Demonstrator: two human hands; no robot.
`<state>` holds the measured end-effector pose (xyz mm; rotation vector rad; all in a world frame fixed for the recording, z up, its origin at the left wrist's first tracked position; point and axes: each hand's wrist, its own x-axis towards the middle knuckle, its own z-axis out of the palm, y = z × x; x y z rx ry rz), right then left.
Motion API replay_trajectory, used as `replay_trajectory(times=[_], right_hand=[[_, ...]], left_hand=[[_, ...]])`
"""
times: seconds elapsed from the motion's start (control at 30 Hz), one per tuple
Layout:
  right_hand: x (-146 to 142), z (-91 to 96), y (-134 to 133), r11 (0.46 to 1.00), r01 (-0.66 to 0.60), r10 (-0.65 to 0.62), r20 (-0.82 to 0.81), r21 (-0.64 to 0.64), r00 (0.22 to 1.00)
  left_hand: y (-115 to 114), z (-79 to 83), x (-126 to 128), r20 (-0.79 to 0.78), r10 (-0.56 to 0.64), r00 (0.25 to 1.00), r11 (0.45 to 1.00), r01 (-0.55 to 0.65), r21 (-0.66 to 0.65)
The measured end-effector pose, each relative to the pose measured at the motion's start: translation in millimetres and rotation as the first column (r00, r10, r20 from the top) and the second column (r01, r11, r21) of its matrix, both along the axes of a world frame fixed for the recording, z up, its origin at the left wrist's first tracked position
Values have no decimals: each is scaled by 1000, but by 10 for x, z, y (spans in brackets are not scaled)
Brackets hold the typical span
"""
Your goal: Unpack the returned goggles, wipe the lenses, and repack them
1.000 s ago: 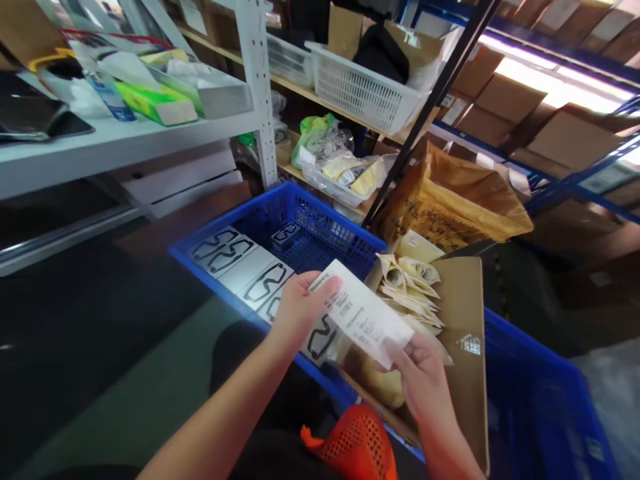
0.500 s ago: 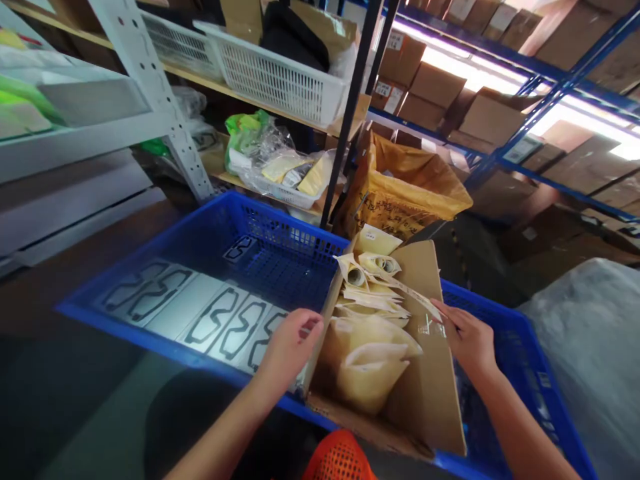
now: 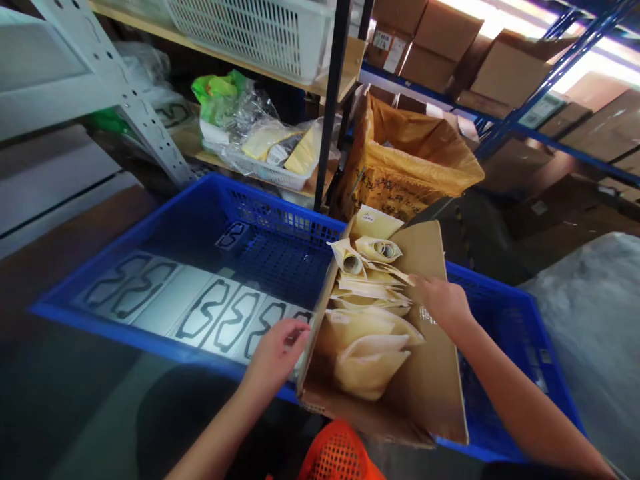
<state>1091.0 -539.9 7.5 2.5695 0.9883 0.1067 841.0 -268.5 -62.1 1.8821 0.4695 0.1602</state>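
An open cardboard box (image 3: 430, 380) stands inside a blue plastic crate (image 3: 120, 330). It holds several pale yellow pouches (image 3: 367, 360), some flat and some rolled. My left hand (image 3: 275, 353) grips the box's left wall at its top edge. My right hand (image 3: 440, 300) reaches into the box from the right, with its fingertips on the stacked pouches (image 3: 373, 283) near the middle. Its fingers are partly hidden, so I cannot see whether they pinch anything. White cards printed with black gasket outlines (image 3: 215, 320) lie in a row on the crate's floor, left of the box.
A yellow paper sack (image 3: 415, 167) stands open behind the crate. Shelves at the back carry a white basket (image 3: 260, 30), a tray of bagged items (image 3: 260, 150) and brown cartons (image 3: 505, 73). An orange mesh object (image 3: 340, 457) is at the bottom edge. Clear plastic sheeting (image 3: 595, 313) lies at right.
The white paper slip held in both hands a second ago has gone down among the pouches. My left hand moved to the box wall and my right hand into the box. The view shifted right.
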Motion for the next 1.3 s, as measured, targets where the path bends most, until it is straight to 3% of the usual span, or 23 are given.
replay_trajectory(times=[0.13, 0.23, 0.4, 0.53, 0.63, 0.87, 1.13, 1.3], right_hand=[[78, -14, 466, 997, -41, 40, -18, -60, 999], [80, 31, 614, 995, -79, 78, -17, -68, 997], [-58, 78, 439, 990, -102, 103, -2, -98, 995], [-138, -44, 318, 982, -126, 120, -50, -142, 992], [-80, -157, 412, 985, -103, 95, -57, -140, 994], [271, -321, 783, 996, -88, 88, -31, -11, 996], [212, -440, 840, 977, -129, 125, 33, 171, 992], [329, -298, 851, 939, -82, 58, 82, 334, 995]], left_hand=[[-32, 14, -41, 4, -45, 999, 998, 44, 42], [-23, 66, -93, -6, -38, 999, 997, 38, 71], [21, 64, -189, -10, 16, 1000, 998, -16, 67], [-4, -20, -210, -8, 19, 1000, 999, -19, 36], [-45, -37, -203, -8, -28, 1000, 998, 28, 53], [-70, 42, -233, -28, -56, 998, 994, 59, 93], [-61, 11, -475, -49, -16, 999, 995, 20, 95], [-71, 23, -701, -35, -47, 998, 993, 50, 106]])
